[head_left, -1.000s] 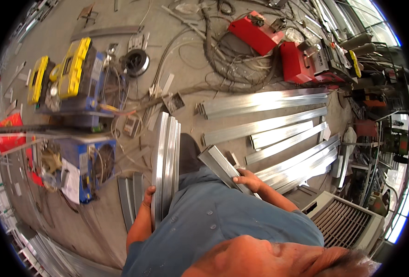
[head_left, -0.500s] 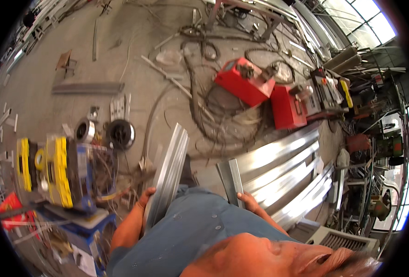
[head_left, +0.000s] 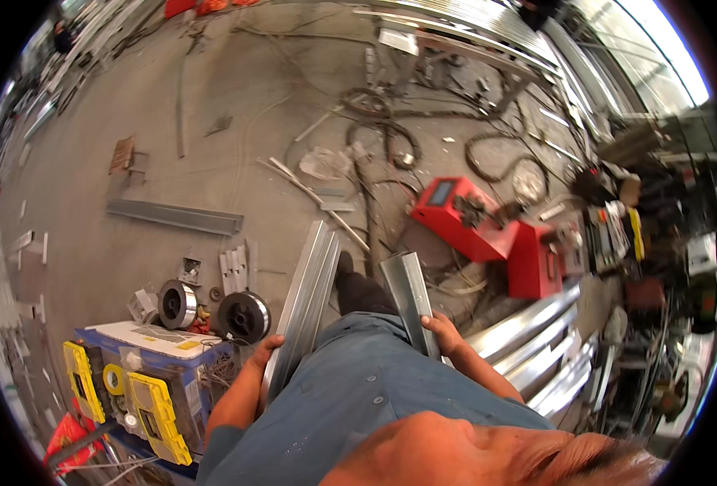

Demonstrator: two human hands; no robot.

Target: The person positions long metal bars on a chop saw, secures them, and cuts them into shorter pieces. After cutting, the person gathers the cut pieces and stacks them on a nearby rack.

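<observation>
My left hand (head_left: pixel 268 351) is closed on the outer edge of a long, ribbed, silvery metal profile (head_left: pixel 300 304), which slants up along my left side. In my right hand (head_left: pixel 444 334) is a second, narrower metal profile (head_left: pixel 409 292), gripped by its outer side with the thumb lying on the edge. The two profiles stand apart in front of my body, their far ends tilted toward each other. My torso and shirt hide part of their near ends.
Red machines (head_left: pixel 464 223) stand ahead on the right, with cables (head_left: pixel 375 154) looping over the floor beyond. Several shiny metal profiles (head_left: pixel 529 328) lie at my right. Wire spools (head_left: pixel 243 316) and a case with yellow latches (head_left: pixel 157 409) are at left. A metal beam (head_left: pixel 176 217) and a small stool (head_left: pixel 123 154) sit farther off.
The view has shifted, so the red machines, spools and yellow-latched case appear lower and the spools farther right. Both hands keep hold of their metal profiles, which stay nearly in place before my body.
</observation>
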